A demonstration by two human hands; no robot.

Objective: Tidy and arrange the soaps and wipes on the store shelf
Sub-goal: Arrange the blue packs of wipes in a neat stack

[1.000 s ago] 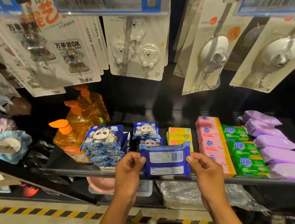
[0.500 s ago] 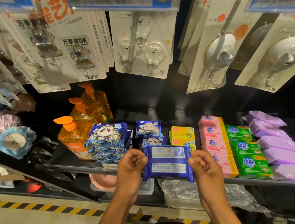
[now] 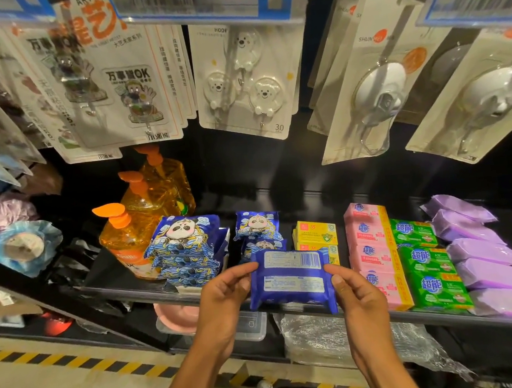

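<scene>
Here the wipes pack (image 3: 291, 279) sits pinched between left hand (image 3: 226, 295) and right hand (image 3: 358, 293)

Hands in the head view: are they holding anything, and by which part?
Yes: a blue wipes pack, barcode side facing up. The left hand pinches its left edge, the right hand its right edge.

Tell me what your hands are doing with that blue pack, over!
Left hand and right hand pinch the blue wipes pack by its ends. Pack above shelf front, barcode side showing. Small panda packs right behind it.
</scene>
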